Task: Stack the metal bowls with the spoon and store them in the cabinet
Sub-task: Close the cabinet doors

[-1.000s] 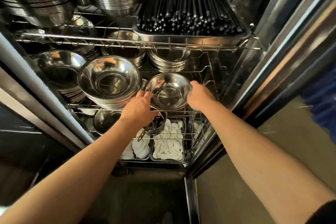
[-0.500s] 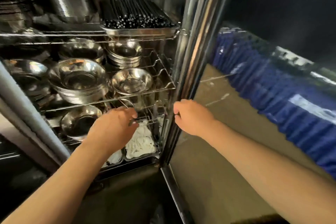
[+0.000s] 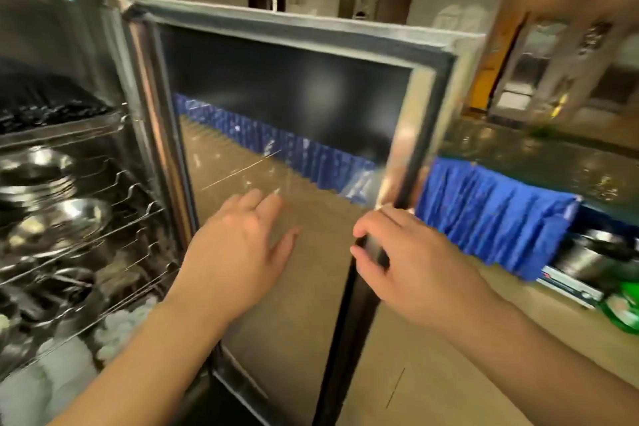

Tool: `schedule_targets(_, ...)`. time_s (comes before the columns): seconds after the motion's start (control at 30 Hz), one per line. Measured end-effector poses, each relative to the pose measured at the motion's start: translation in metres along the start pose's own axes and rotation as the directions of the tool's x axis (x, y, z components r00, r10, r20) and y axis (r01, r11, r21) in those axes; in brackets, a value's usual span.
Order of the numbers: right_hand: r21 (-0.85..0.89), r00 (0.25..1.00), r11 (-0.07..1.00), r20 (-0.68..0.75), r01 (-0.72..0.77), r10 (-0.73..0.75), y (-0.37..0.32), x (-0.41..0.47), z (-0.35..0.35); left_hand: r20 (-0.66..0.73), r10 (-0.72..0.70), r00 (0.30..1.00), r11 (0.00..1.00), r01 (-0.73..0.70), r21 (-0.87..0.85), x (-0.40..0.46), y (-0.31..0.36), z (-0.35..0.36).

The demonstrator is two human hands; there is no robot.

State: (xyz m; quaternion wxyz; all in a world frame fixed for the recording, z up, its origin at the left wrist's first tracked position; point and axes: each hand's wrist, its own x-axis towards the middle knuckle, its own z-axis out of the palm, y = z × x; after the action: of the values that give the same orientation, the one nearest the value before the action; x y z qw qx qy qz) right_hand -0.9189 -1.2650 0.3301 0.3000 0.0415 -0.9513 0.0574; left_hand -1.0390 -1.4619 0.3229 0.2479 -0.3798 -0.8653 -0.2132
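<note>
Both hands have come away from the shelves, and the glass door (image 3: 276, 156) now fills the view. The right hand (image 3: 411, 263) has its fingers (image 3: 366, 235) clenched round the door's edge; the left hand (image 3: 238, 252) is spread flat, released, probably touching the glass. The metal bowls (image 3: 58, 221) sit stacked on the cabinet's wire racks (image 3: 138, 218), pretty blurry.

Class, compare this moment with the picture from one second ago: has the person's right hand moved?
Yes. The right hand has left the small bowl on the cabinet's wire rack and moved rightward, out of the cabinet, to grip the free edge of the glass door.
</note>
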Motion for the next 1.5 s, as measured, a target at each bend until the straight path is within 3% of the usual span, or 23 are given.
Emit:
schedule_targets(0.13, 0.054, 0.991, 0.999, -0.133, 0.005, 0.003, 0.040, -0.021, -0.030, -0.245, 0.087, 0.966, 0.988, -0.116, -0.107, 0.036, 0.067, -0.008)
schedule_targets(0.23, 0.039, 0.992, 0.996, -0.099, -0.081, 0.084, 0.081, -0.020, -0.037, -0.359, 0.070, 0.931, 0.981, -0.129, -0.144, 0.063, 0.113, -0.015)
schedule_targets(0.43, 0.084, 0.990, 0.987, 0.053, -0.136, 0.132, 0.125, 0.003, -0.009, -0.446, -0.082, 0.891, 0.994, 0.042, -0.098, 0.102, 0.165, -0.001)
schedule_targets(0.77, 0.210, 0.982, 0.959, 0.043, -0.189, 0.185, 0.133, 0.039, 0.026, -0.521, -0.158, 0.839, 0.971, 0.227, 0.071, 0.111, 0.175, 0.013)
schedule_targets(1.13, 0.285, 0.994, 0.954, -0.076, 0.091, -0.072, 0.095, 0.024, 0.032, -0.591, -0.248, 0.767, 0.890, 0.422, 0.174, 0.048, 0.171, -0.034)
schedule_targets(1.5, 0.466, 0.896, 0.773, -0.122, 0.431, -0.427, -0.001, 0.012, 0.028, -0.659, -0.365, 0.657, 0.734, 0.639, 0.230, -0.040, 0.135, -0.106)
